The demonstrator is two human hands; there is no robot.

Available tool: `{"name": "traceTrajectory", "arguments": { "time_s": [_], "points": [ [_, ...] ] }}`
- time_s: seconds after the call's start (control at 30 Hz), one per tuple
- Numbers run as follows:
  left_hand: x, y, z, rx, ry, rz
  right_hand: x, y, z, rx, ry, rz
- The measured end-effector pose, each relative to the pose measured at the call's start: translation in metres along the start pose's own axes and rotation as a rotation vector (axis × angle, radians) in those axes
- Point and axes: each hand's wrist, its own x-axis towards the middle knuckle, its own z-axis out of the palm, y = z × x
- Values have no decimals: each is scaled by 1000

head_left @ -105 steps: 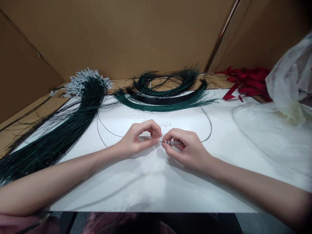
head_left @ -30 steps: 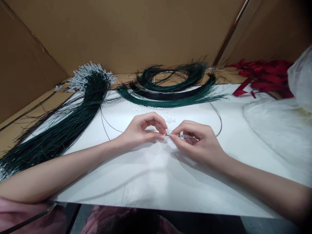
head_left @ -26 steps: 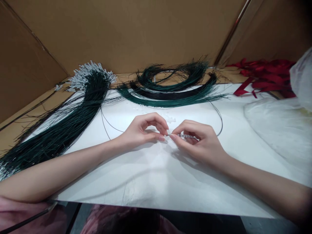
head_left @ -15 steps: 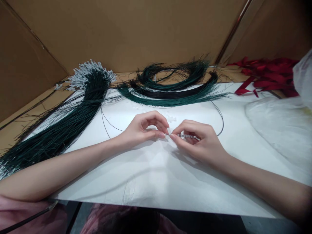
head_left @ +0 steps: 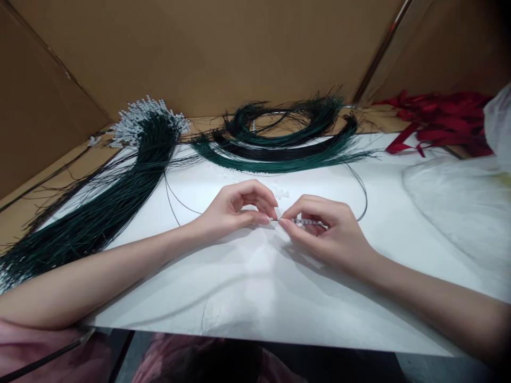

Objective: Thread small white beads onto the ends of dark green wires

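Over the middle of the white work surface (head_left: 239, 303), my right hand (head_left: 339, 226) pinches a thin dark wire strung with small white beads (head_left: 306, 222). The beaded length runs back beneath its curled fingers. My left hand (head_left: 235, 210) meets it fingertip to fingertip, thumb and fingers closed at the wire's other side; a small whitish bit shows at the left thumb tip. Between the two hands a short dark stretch of wire is visible. A loop of thin wire (head_left: 364, 199) curves out behind my right hand. Loose white beads (head_left: 281, 193) lie just beyond the hands.
On the left lies a thick bundle of dark green wires (head_left: 120, 197) with white beaded ends (head_left: 139, 119). Curved green and black wires (head_left: 275, 166) rest at the back. Red ribbons (head_left: 451, 117) and a clear plastic bag (head_left: 459, 197) are at right. Cardboard walls (head_left: 223, 53) enclose the surface.
Both hands keep almost the same pose, with the fingertips still together at the wire. Only a very slight shift of the whole view shows.
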Motion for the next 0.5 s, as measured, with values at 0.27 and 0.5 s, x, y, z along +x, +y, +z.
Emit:
{"name": "traceTrajectory", "arguments": {
  "time_s": [0.27, 0.5],
  "points": [
    [0, 0, 0, -5, 1, -7, -1, -2, -1, -6, -7, 12],
    [1, 0, 0, 23, 7, -15, 0, -2, 1, -14, -1, -1]
  ]
}}
